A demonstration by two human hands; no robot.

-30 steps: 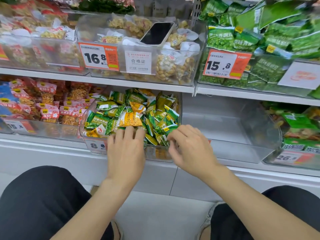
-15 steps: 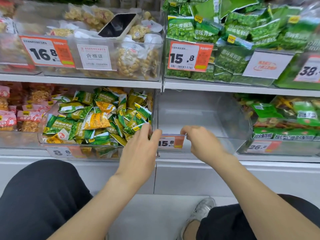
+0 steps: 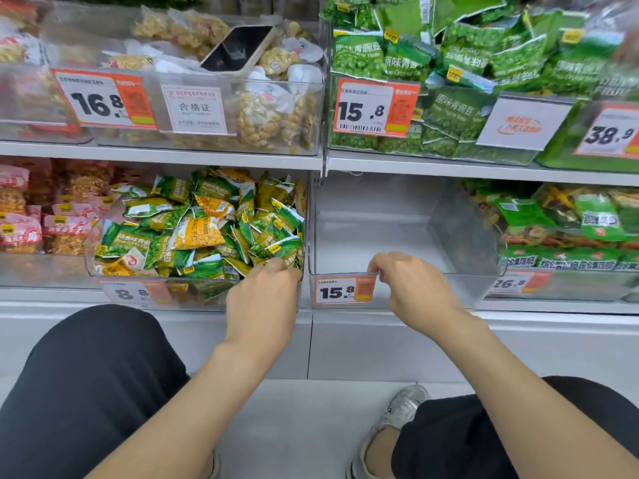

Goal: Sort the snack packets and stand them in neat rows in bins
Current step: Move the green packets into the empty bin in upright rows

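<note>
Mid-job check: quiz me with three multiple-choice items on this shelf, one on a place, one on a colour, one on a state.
1. The phone lies: A in a hand; B on the pale snack packets in the upper bin tagged 16.8; C on the floor.
2. The pea packets in the upper bin tagged 15.8 are mostly: A red; B blue; C green.
3. The lower bin tagged 15.8 is: A empty; B half full; C heaped.
Answers: B, its dark screen rests atop that bin's heap; C, green bags fill it; A, its clear floor shows bare.
</note>
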